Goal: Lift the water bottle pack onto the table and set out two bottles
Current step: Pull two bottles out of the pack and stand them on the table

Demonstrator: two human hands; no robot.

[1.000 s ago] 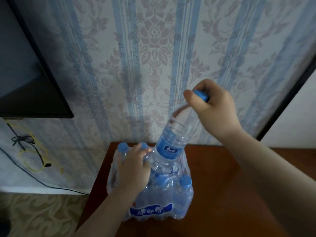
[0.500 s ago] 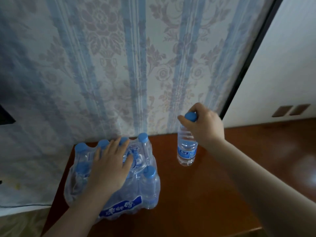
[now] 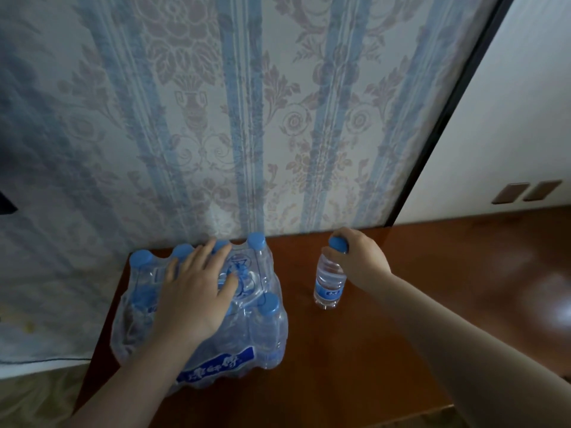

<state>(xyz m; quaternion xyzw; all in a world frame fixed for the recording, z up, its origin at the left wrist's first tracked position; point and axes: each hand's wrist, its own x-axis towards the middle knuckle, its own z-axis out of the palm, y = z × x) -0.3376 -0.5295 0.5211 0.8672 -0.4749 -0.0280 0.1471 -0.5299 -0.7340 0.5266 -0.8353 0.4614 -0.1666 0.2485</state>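
Note:
A shrink-wrapped pack of water bottles (image 3: 265, 332) with blue caps stands on the left end of the brown wooden table (image 3: 355, 359). My left hand (image 3: 194, 295) lies flat on top of the pack, fingers spread. To the right of the pack a single clear bottle (image 3: 329, 284) with a blue cap and blue label stands upright on the table. My right hand (image 3: 358, 257) is closed around its cap and neck from above.
Striped floral wallpaper (image 3: 247, 118) rises right behind the table. A dark vertical trim (image 3: 448, 118) and a white panel (image 3: 509, 118) are at the right. The table's left edge drops off beside the pack; the glossy tabletop extends far to the right.
My right hand pulled one bottle up out of the pack, carried it to the right and set it upright on the table. My left hand stayed on the pack, flattening its fingers.

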